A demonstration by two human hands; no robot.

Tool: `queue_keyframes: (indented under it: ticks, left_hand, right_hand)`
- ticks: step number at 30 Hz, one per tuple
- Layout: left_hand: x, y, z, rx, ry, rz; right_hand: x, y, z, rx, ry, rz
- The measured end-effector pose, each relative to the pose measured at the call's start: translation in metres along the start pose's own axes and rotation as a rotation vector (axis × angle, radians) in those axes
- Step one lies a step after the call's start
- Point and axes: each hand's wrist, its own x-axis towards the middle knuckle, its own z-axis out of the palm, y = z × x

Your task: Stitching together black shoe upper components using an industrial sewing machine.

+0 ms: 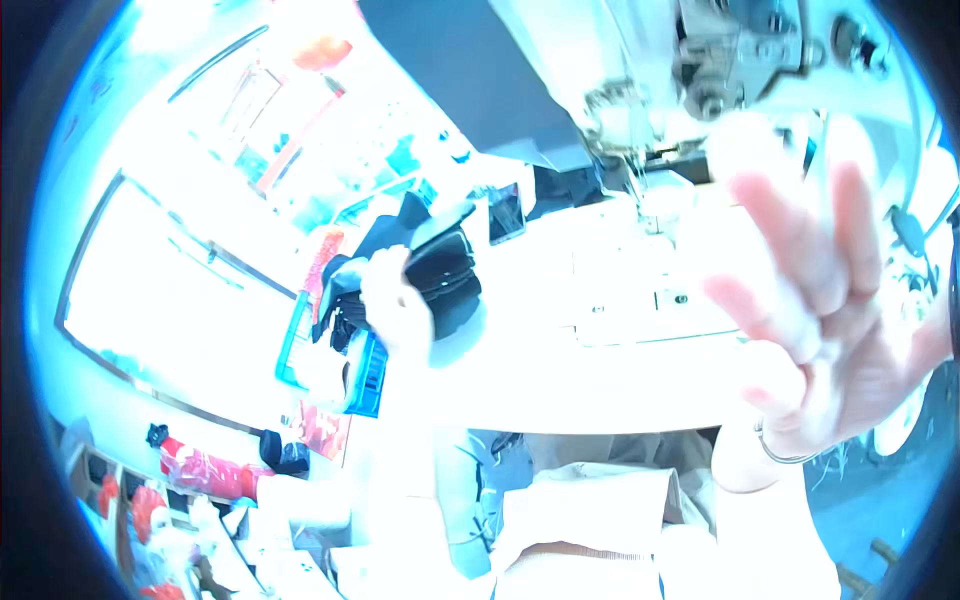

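My left hand [395, 305] grips a bundle of dark fabric pieces [445, 275] at the left end of the white sewing table [560, 370]. My right hand [825, 300] is raised close to the camera at the right, fingers spread apart and blurred, with nothing in it; a thin bracelet sits on its wrist. The sewing machine [700, 70] hangs over the table's far side, its needle area [640, 175] to the left of my right hand.
A blue crate [365, 375] with dark pieces stands left of the table by my left hand. A phone [505, 212] leans at the table's back. Red cloth [205, 470] lies at lower left. The picture is overexposed.
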Motion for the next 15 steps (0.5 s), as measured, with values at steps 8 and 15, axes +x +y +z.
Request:
queue_keyframes:
  ticks: [8,15]
  left_hand:
    - [0.012,-0.138,-0.105,0.321,-0.664,-0.068]
    - [0.045,-0.167,-0.109,0.374,-0.560,-0.277]
  right_hand:
    - [-0.089,0.080,0.063,-0.239,0.730,0.373]
    - [-0.190,0.103,0.094,-0.154,1.336,0.432]
